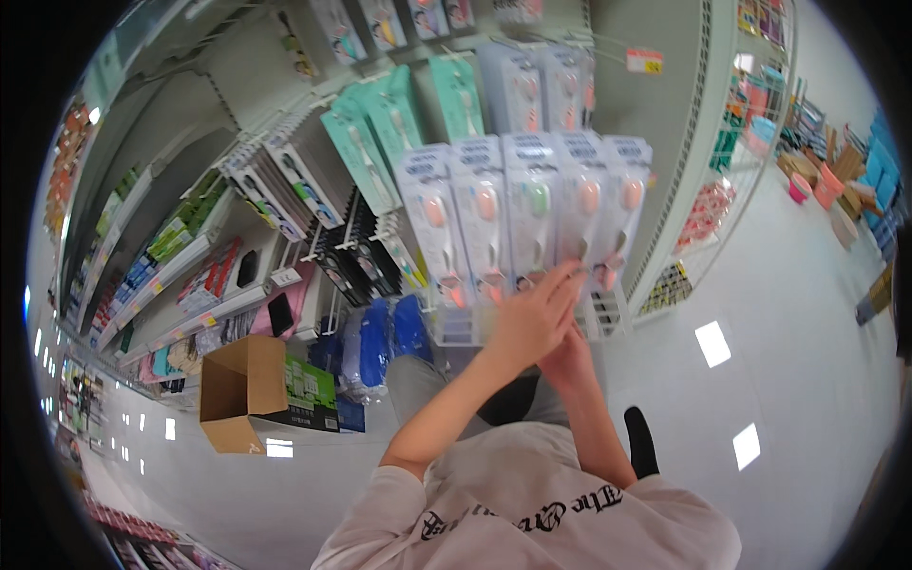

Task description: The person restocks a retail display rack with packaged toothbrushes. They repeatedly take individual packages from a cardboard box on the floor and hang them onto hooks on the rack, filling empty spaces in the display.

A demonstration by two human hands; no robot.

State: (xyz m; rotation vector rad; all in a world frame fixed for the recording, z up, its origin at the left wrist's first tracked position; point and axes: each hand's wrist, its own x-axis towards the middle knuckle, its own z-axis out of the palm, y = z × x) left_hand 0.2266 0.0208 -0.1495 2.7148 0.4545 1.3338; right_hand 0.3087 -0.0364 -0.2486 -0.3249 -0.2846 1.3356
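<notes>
In front of me hangs a row of clear-and-white blister packs of toothbrushes (539,214). Their handles show peach or orange ends, and one is green. My left hand (531,317) reaches across to the lower edge of the row, its fingers stretched together over the fourth pack from the left. Just below and partly behind it is my right hand (568,356), its fingers largely hidden. Both hands meet there; whether either one grips a pack is unclear. Behind and to the left hang mint-green toothbrush packs (395,121).
An open cardboard box (246,385) stands on the floor at left, beside blue bagged goods (385,335). Two dark phones (247,267) lie among the shelf goods. A wire rack (755,171) rises at right. Below the packs is a white wire basket (459,328).
</notes>
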